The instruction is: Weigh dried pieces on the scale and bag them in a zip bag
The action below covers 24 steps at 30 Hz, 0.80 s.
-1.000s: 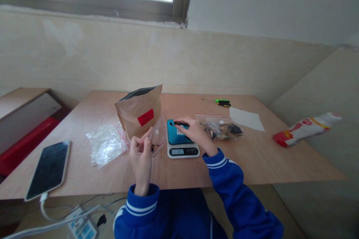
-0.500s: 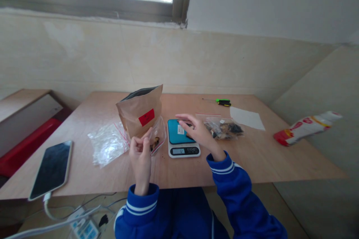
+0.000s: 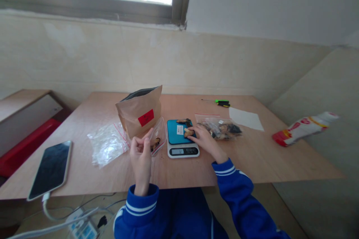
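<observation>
My left hand [image 3: 141, 153] pinches the edge of a small clear zip bag [image 3: 161, 129], which has a few brown dried pieces [image 3: 156, 143] inside. Over the right side of a white kitchen scale [image 3: 171, 153] with a blue-green top, my right hand [image 3: 206, 140] has its fingertips closed on a tan dried mushroom [image 3: 189, 133]. Another dark, slender dried mushroom [image 3: 183, 121] lies near the back of the scale's top. The scale's display is lit, but its digits are too small to read.
Behind my left hand stands an open brown paper pouch [image 3: 130, 114]. Empty clear bags [image 3: 108, 143] and a phone [image 3: 50, 170] on a cable lie left. To the right are a filled clear bag [image 3: 224, 129], screwdrivers [image 3: 223, 103], white paper [image 3: 246, 118] and a bottle [image 3: 304, 129].
My right hand has moved back and to the right from above the scale's top and lowered to a dried mushroom, uncovering the pieces there. My left hand stays at the small bag.
</observation>
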Each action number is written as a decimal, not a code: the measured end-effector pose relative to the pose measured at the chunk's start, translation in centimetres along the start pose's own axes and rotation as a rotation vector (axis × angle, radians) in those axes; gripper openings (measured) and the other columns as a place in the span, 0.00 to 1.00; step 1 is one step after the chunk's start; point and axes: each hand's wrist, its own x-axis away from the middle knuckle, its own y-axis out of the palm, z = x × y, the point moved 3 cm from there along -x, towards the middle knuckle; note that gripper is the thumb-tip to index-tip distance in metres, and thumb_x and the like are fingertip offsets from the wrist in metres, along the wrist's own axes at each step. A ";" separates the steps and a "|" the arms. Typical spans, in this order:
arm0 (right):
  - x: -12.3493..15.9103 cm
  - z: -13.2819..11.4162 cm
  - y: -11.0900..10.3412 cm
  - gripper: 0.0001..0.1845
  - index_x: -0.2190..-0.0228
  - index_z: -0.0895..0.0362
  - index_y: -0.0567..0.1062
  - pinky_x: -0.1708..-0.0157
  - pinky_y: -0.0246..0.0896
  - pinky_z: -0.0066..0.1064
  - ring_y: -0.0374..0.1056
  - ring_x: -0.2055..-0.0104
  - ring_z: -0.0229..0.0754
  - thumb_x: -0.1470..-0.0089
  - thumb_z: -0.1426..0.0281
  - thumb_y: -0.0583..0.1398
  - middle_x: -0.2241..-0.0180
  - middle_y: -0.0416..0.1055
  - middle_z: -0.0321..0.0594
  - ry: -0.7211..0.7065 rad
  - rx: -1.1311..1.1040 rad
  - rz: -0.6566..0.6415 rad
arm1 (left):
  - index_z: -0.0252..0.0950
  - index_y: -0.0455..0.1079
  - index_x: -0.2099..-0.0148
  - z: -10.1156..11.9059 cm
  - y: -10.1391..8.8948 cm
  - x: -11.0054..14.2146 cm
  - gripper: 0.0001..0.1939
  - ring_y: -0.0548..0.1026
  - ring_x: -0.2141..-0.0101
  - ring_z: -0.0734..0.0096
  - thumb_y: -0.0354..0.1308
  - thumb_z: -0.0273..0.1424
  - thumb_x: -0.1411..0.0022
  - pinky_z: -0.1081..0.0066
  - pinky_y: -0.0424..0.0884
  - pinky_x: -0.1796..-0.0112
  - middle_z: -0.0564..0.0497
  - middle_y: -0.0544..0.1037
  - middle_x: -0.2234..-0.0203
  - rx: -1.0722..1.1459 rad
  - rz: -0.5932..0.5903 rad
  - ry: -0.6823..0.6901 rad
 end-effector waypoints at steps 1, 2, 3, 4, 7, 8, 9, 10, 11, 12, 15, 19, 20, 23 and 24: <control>-0.1 -0.1 -0.1 0.13 0.58 0.57 0.76 0.50 0.64 0.47 0.70 0.53 0.52 0.47 0.69 0.63 0.57 0.75 0.49 0.001 0.011 0.007 | 0.39 0.55 0.71 0.0 0.0 0.0 0.16 0.75 0.50 0.56 0.58 0.40 0.40 0.59 0.74 0.55 0.43 0.80 0.54 0.004 0.000 -0.003; -0.1 -0.3 -0.3 0.13 0.59 0.58 0.77 0.50 0.64 0.48 0.70 0.53 0.53 0.47 0.69 0.64 0.58 0.75 0.49 0.004 0.015 0.015 | 0.39 0.55 0.71 0.0 0.0 0.0 0.16 0.76 0.50 0.56 0.58 0.40 0.39 0.59 0.74 0.55 0.43 0.80 0.54 0.007 -0.003 -0.007; -0.2 -0.6 -0.5 0.13 0.59 0.58 0.77 0.51 0.64 0.48 0.71 0.53 0.53 0.48 0.69 0.64 0.58 0.76 0.49 0.008 0.010 0.027 | 0.39 0.55 0.71 -0.1 0.0 0.0 0.16 0.76 0.50 0.57 0.58 0.40 0.39 0.59 0.74 0.55 0.43 0.80 0.54 0.008 -0.005 -0.011; -0.3 -1.0 -0.8 0.13 0.59 0.58 0.77 0.51 0.64 0.48 0.71 0.53 0.53 0.48 0.68 0.65 0.58 0.76 0.49 0.014 -0.008 0.049 | 0.39 0.55 0.71 -0.1 0.0 -0.1 0.16 0.76 0.50 0.57 0.58 0.40 0.39 0.58 0.74 0.54 0.43 0.80 0.54 0.010 -0.008 -0.013; -0.7 -2.9 -2.1 0.14 0.57 0.55 0.76 0.53 0.65 0.44 0.71 0.53 0.50 0.46 0.65 0.64 0.57 0.76 0.46 0.019 -0.131 0.166 | 0.39 0.55 0.71 -0.1 0.0 0.0 0.16 0.75 0.49 0.57 0.58 0.39 0.39 0.58 0.73 0.53 0.43 0.79 0.54 0.008 -0.016 -0.010; -0.9 -3.8 -2.6 0.15 0.56 0.54 0.76 0.53 0.66 0.42 0.71 0.54 0.49 0.46 0.64 0.63 0.56 0.76 0.44 0.014 -0.177 0.206 | 0.39 0.54 0.71 0.0 0.1 0.0 0.16 0.75 0.49 0.57 0.58 0.39 0.39 0.58 0.73 0.52 0.43 0.80 0.54 0.000 -0.018 -0.008; -1.2 -4.8 -3.2 0.15 0.55 0.53 0.75 0.54 0.66 0.40 0.71 0.54 0.47 0.45 0.64 0.63 0.56 0.76 0.43 0.005 -0.215 0.242 | 0.39 0.54 0.71 0.0 0.1 0.0 0.16 0.75 0.49 0.57 0.58 0.39 0.39 0.58 0.72 0.52 0.43 0.80 0.54 -0.011 -0.021 -0.005; -1.5 -6.0 -3.6 0.16 0.54 0.53 0.75 0.54 0.66 0.38 0.71 0.53 0.46 0.45 0.64 0.63 0.55 0.75 0.42 -0.013 -0.239 0.262 | 0.39 0.54 0.71 0.1 0.2 0.1 0.16 0.76 0.50 0.58 0.58 0.39 0.39 0.57 0.72 0.51 0.43 0.80 0.54 -0.024 -0.024 -0.004; -1.7 -7.3 -4.0 0.16 0.54 0.52 0.74 0.54 0.66 0.37 0.70 0.53 0.45 0.45 0.65 0.63 0.55 0.75 0.42 -0.041 -0.245 0.264 | 0.39 0.54 0.71 0.2 0.3 0.2 0.17 0.76 0.50 0.58 0.58 0.39 0.39 0.57 0.72 0.51 0.43 0.80 0.54 -0.039 -0.026 -0.002; -2.0 -8.6 -4.3 0.16 0.53 0.52 0.74 0.53 0.65 0.38 0.70 0.52 0.45 0.45 0.65 0.63 0.54 0.74 0.41 -0.077 -0.232 0.247 | 0.39 0.54 0.72 0.3 0.4 0.2 0.17 0.76 0.51 0.58 0.58 0.39 0.39 0.57 0.72 0.51 0.43 0.80 0.54 -0.055 -0.028 0.001; -2.4 -12.3 -4.4 0.18 0.52 0.53 0.73 0.49 0.62 0.42 0.68 0.50 0.47 0.45 0.67 0.63 0.54 0.74 0.42 -0.185 -0.123 0.101 | 0.39 0.54 0.72 0.7 0.7 0.5 0.17 0.76 0.51 0.57 0.58 0.39 0.39 0.58 0.72 0.52 0.42 0.79 0.53 -0.080 -0.036 0.016; -2.5 -13.9 -4.1 0.22 0.46 0.53 0.69 0.46 0.60 0.43 0.66 0.47 0.47 0.42 0.65 0.61 0.49 0.72 0.43 -0.228 -0.152 -0.004 | 0.39 0.55 0.72 0.9 0.8 0.6 0.16 0.75 0.49 0.58 0.57 0.39 0.39 0.58 0.71 0.51 0.41 0.79 0.53 -0.065 -0.038 0.043; -2.5 -13.4 -4.0 0.22 0.46 0.52 0.68 0.45 0.60 0.42 0.66 0.46 0.46 0.41 0.65 0.59 0.48 0.71 0.43 -0.217 -0.197 0.006 | 0.39 0.55 0.72 0.8 0.7 0.6 0.16 0.75 0.49 0.58 0.57 0.39 0.39 0.58 0.72 0.51 0.41 0.79 0.53 -0.046 -0.038 0.035; -3.0 -9.8 -3.5 0.18 0.46 0.51 0.69 0.46 0.62 0.40 0.67 0.47 0.43 0.37 0.65 0.54 0.48 0.71 0.43 -0.138 -0.266 0.080 | 0.39 0.55 0.71 0.2 0.4 0.4 0.16 0.77 0.51 0.56 0.58 0.39 0.39 0.60 0.76 0.58 0.41 0.79 0.54 0.030 -0.018 -0.021; -3.2 -8.1 -3.1 0.17 0.47 0.51 0.70 0.46 0.62 0.40 0.67 0.47 0.44 0.37 0.66 0.53 0.48 0.70 0.44 -0.109 -0.250 0.103 | 0.39 0.55 0.71 0.0 0.3 0.3 0.16 0.77 0.52 0.56 0.58 0.39 0.40 0.61 0.76 0.59 0.41 0.80 0.55 0.052 -0.004 -0.035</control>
